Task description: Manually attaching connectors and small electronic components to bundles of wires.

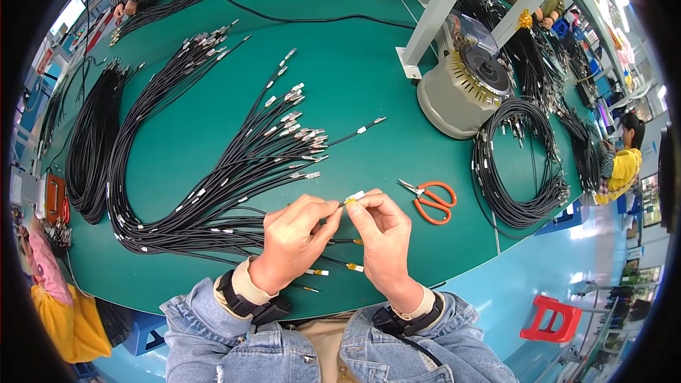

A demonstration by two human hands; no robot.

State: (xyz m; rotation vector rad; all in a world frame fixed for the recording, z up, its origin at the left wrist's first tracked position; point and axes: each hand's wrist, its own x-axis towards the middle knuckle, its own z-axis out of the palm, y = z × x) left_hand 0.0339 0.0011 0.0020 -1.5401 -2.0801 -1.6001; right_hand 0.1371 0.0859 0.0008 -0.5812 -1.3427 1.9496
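My left hand [301,234] is closed in a pinch on a thin black cable, close to its end. Thumb and forefinger of my right hand [383,237] grip that cable's end [352,198], where a white tag and a bit of yellow show between the fingers. Under and beside my left hand lies a big bundle of black cables [213,188], curving over the green table, many with white labels and metal tips. A few yellow-wrapped cable ends [355,267] stick out below my hands. Scissors with orange handles [435,203] lie to the right of my right hand.
A round grey machine [454,103] with a yellow-striped ring stands by white metal posts [441,18]. Right of it lies a coil of black cables [484,163]; another bundle [92,149] lies far left. Several people sit around the table. A red stool [552,318] is on the floor.
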